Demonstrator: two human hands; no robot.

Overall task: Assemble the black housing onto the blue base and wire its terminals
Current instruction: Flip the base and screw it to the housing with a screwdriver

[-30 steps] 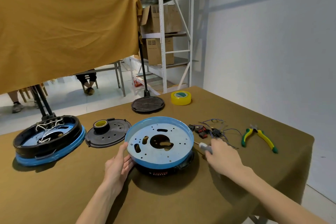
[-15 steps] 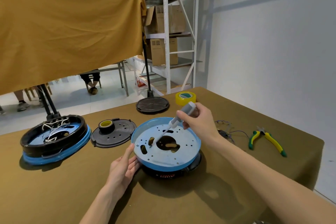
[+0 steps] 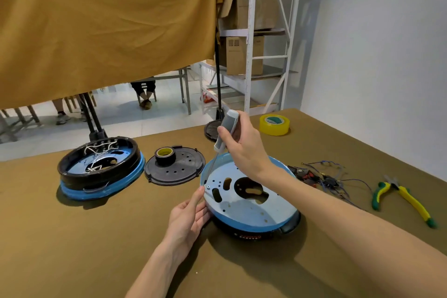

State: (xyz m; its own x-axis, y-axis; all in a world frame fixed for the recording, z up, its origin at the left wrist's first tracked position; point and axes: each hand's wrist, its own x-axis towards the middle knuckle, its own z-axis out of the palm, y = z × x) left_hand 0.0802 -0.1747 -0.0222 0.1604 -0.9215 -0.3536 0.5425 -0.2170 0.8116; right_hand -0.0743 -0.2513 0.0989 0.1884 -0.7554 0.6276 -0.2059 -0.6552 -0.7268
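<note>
Two hands work at the round blue metal base (image 3: 246,203), which lies over the black plastic housing (image 3: 256,232) near table centre. Our right hand (image 3: 244,145) grips a grey-handled screwdriver (image 3: 225,133), tip at a left-side screw; our left hand (image 3: 188,218) lies open, steadying the rim. If the tilted tip slips, we may strip the screw.

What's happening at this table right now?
A person is fastening a blue base that lies on top of a black housing. The right hand holds a screwdriver with its tip down near a screw at the base's left edge, while the left hand steadies that rim. Loose wires and pliers lie to the right, untouched.
</note>
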